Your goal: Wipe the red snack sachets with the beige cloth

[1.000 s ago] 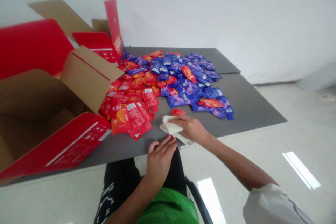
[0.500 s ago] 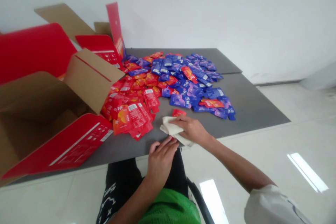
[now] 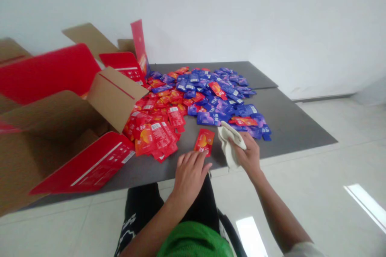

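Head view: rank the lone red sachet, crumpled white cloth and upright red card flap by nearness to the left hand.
1. Red foil sachet, just ahead of the left hand.
2. Crumpled white cloth, to its right.
3. Upright red card flap, back-left.

Glossy plastic sachets (image 3: 211, 106) are seen heaped at twelve o'clock on a matt grey table top (image 3: 291, 118), with one red sachet (image 3: 204, 142) lying apart at six o'clock. A soft, matt off-white cloth (image 3: 229, 144) is gathered at four o'clock. A corrugated cardboard box (image 3: 114, 98), rough brown on the inside and smooth, coated red on the outside, is placed at nine o'clock. A polished tile floor (image 3: 313, 184) is shown shining below, and a matt white painted wall (image 3: 211, 12) behind.
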A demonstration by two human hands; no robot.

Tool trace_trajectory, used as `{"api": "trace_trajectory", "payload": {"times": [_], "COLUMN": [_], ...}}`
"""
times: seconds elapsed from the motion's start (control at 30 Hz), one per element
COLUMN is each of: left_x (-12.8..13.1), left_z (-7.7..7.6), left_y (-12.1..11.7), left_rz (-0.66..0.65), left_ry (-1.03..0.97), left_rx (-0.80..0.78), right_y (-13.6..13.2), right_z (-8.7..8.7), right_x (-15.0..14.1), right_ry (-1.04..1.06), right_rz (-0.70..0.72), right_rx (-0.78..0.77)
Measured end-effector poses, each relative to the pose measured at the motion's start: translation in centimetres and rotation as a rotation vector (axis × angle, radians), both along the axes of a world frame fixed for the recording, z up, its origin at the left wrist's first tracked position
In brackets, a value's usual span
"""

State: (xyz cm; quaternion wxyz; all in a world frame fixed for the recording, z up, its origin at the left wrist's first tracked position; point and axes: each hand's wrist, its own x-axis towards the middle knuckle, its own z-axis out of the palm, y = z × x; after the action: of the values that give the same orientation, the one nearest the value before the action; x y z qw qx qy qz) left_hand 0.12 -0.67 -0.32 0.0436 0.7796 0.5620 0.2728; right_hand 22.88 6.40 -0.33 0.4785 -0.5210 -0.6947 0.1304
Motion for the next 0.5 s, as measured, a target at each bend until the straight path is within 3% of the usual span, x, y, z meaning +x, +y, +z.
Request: {"api": "trace_trajectory", "payload": {"times": [0.13,0.23,0.5], "left_x": [2.0,2.9,2.6], "left_z": [0.1,0.0,2.3], "left_y": [1.6,2.8,5.4], "left_rz": [0.123,0.15,0.214], "left_ry": [0.127,0.166,0.208], "left_rx": [0.013,-0.008,-0.135], "right_y": [-1.0,-0.8,-0.8], "right_z": [-1.9,-2.4,-2.7], "right_x": [1.5,2.0,2.4], "right_ry": [0.349,0.546,0.539], "right_rz": [-0.296,-0.409,-0.297], "right_rx": [-0.113,-0.238,-0.258]}}
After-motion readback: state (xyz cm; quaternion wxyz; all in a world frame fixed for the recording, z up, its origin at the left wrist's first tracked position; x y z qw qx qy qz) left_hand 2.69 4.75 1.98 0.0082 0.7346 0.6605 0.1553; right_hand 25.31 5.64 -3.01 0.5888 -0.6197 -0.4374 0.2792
